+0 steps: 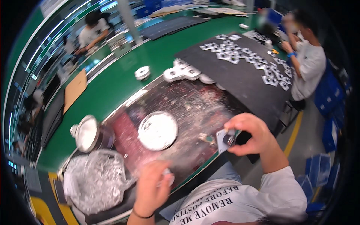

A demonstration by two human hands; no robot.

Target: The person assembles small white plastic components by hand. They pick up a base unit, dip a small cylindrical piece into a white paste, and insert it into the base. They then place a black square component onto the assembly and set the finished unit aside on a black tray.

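Note:
My right hand (253,135) is closed at the bench's front edge, pinching a flat whitish metal part (222,141) with a dark round middle between thumb and fingers. Lower down, near the plastic bag, my left hand (152,185) is slightly blurred. Its fingers curl round a small pale, round piece (168,177), whose exact kind I cannot make out. Between and beyond the hands, a round dish (158,130) of white material rests on the stained, dusty work board (187,101).
A clear plastic bag (95,182) and a tilted pot with white contents (90,133) stand at left. White round parts (182,71) line the board's far edge. Many small white parts (228,50) cover a black mat (240,78). A co-worker (307,60) sits at far right.

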